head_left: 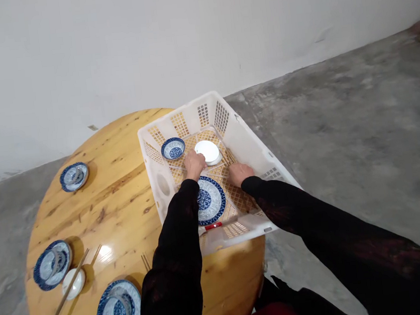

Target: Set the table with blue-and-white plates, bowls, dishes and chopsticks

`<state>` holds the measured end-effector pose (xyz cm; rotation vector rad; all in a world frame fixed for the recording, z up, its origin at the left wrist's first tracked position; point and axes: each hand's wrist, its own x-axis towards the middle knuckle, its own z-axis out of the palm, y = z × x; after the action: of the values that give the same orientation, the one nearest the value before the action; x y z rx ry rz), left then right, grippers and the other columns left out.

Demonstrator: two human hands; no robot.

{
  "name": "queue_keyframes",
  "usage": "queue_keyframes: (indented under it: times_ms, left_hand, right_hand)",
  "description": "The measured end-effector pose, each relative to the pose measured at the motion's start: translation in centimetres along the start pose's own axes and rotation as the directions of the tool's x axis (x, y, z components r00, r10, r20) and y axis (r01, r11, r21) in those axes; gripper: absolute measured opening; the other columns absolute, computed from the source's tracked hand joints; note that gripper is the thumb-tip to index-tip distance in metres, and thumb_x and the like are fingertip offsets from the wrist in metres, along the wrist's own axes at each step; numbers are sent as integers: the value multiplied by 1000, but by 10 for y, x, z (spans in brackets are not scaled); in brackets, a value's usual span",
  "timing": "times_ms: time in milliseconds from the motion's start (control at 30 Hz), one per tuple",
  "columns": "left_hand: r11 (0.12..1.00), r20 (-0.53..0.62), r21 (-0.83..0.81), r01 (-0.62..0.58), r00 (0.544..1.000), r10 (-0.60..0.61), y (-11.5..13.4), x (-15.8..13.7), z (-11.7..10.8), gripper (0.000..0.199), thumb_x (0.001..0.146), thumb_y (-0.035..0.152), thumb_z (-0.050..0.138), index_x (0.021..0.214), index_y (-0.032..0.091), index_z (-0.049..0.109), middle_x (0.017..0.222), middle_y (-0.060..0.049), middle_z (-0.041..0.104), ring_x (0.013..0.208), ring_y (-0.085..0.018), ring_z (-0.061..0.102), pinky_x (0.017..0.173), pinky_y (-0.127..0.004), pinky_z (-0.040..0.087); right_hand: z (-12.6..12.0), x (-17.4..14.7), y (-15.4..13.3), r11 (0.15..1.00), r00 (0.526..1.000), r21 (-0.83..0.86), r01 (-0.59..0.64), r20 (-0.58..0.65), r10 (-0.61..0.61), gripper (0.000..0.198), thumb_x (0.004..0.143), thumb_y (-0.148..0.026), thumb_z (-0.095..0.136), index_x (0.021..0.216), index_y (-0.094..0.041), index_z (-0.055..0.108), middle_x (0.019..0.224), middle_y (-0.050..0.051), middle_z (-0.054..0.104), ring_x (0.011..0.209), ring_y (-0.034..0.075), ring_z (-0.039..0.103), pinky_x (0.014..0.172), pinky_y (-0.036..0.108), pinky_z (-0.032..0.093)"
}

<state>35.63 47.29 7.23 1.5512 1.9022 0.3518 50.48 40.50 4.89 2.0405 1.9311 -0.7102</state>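
Both my hands reach into a white plastic basket (266, 156) on the round table. My left hand (194, 165) is closed at the near left edge of a small stack of white dishes (207, 150), its fingertips partly hidden. Over by the basket's right side, my right hand (239, 173) is closed around the near end of some chopsticks (229, 156); how many I cannot tell. A blue-and-white bowl (173, 148) sits in the far left of the basket. Closer to me lie blue-and-white plates (215, 200) and something with a red handle (213, 226).
On the wooden table (124, 202), left of the basket, stand plates with clear glasses or bowls on them (53, 265), (118, 314), (74, 177). Chopsticks (70, 286) rest across a small white dish (75, 284). A white wall and grey concrete floor (361, 125) lie beyond.
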Motion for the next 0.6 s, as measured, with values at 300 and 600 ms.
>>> queue_keyframes:
  times_ms: [300, 600]
  left_hand:
    - [976, -80, -217, -8, 997, -9, -3, -47, -48, 34, 90, 19, 43, 117, 12, 64, 77, -9, 77, 69, -21, 74, 66, -27, 56]
    - [921, -148, -389, 15, 986, -78, -33, -96, -88, 36, 88, 20, 43, 115, 10, 65, 73, -8, 75, 64, -17, 73, 57, -22, 55]
  right_hand:
    - [-2, -7, -4, 1000, 1000, 0, -15, -12, 15, 42, 92, -12, 50, 131, -2, 62, 128, 29, 62, 118, 33, 65, 92, 37, 52]
    - [1, -7, 4, 999, 995, 11, 44, -91, -43, 47, 88, -28, 61, 131, -9, 66, 115, 26, 69, 105, 32, 70, 87, 40, 53]
